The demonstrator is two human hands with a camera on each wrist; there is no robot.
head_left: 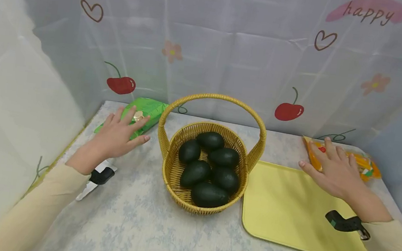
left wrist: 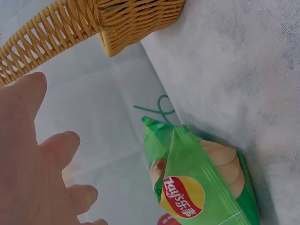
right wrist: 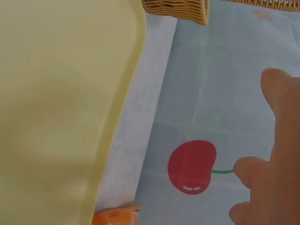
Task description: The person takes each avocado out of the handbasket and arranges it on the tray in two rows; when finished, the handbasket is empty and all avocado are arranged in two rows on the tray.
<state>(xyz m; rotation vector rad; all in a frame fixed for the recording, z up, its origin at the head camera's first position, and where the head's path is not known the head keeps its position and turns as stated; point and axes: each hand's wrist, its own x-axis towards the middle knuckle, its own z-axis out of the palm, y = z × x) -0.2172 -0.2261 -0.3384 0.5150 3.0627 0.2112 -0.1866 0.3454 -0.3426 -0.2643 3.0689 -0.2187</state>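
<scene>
My left hand [head_left: 117, 133] hovers with spread fingers near a green chip bag [left wrist: 201, 178] at the back left of the table; its fingers hold nothing. My right hand [head_left: 336, 171], fingers spread too, is above the far side of a yellow tray [head_left: 289, 209], close to an orange snack bag [head_left: 365, 164] that it partly hides in the head view. Between the hands stands a wicker basket [head_left: 168, 172] with a tall arched handle. Several dark green avocados [head_left: 210, 195] lie inside it.
White paper or a similar flat white item [head_left: 87, 189] lies partly hidden under my left wrist. A printed curtain [head_left: 227, 69] closes off the back and sides of the table. The tablecloth [head_left: 140, 236] has a pale floral pattern.
</scene>
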